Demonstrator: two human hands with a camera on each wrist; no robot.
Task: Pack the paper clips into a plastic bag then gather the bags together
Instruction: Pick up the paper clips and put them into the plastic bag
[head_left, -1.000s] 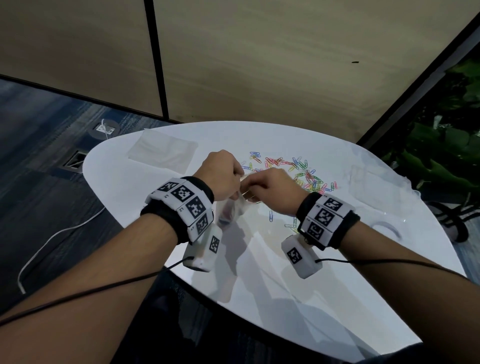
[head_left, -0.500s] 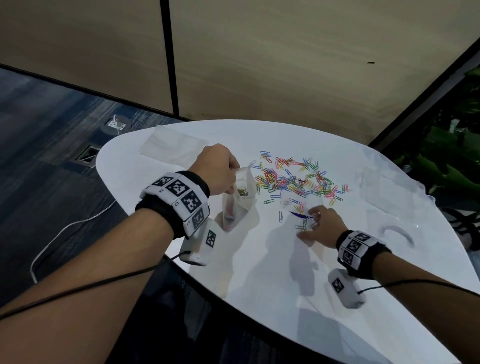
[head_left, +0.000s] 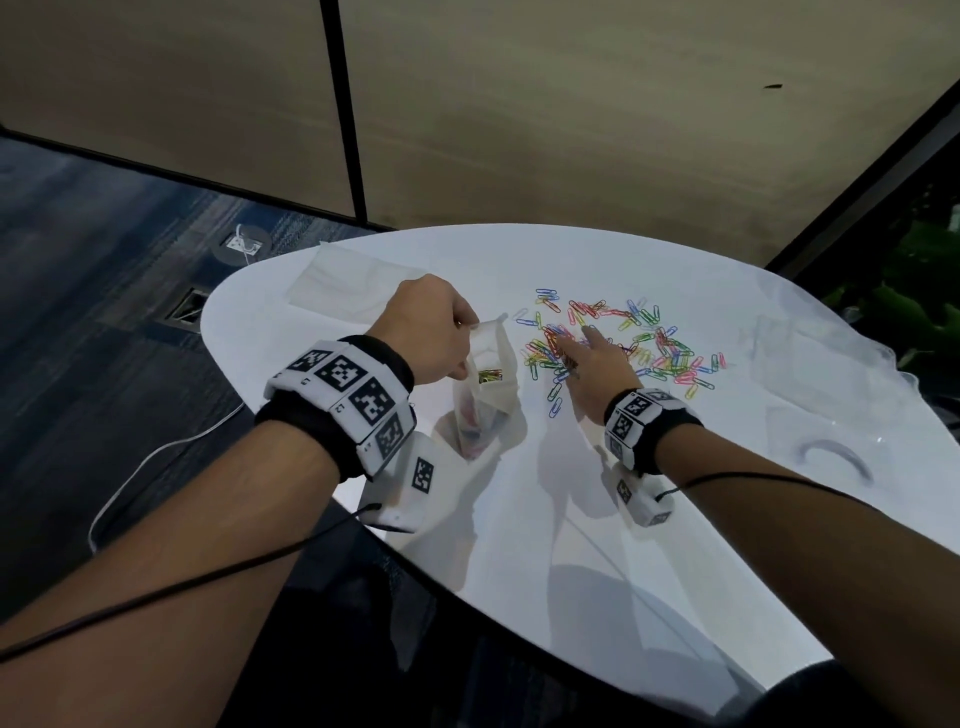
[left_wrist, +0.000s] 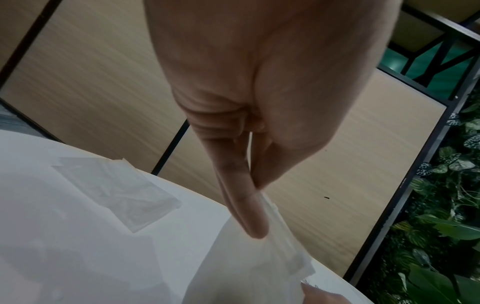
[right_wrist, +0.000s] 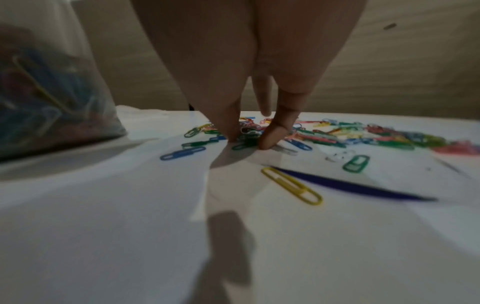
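The plastic bag (head_left: 485, 415) is held up, pinched at its mouth by the left hand (head_left: 431, 332). The right hand (head_left: 597, 364), thumb and forefinger slightly apart, is set on the paper clips (head_left: 670, 356); the bag stands just left of it.

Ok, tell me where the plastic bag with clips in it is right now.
In the head view the plastic bag stands on the white table, pinched at its rim by the left hand, just left of the paper clip pile.

beige wood-grain wall panels (head_left: 571, 130) are standing behind a glossy white tabletop (head_left: 519, 545); dark blue carpet (head_left: 78, 312) is spreading left, holding a round floor socket (head_left: 241, 247); leafy plants (head_left: 914, 291) are showing right.
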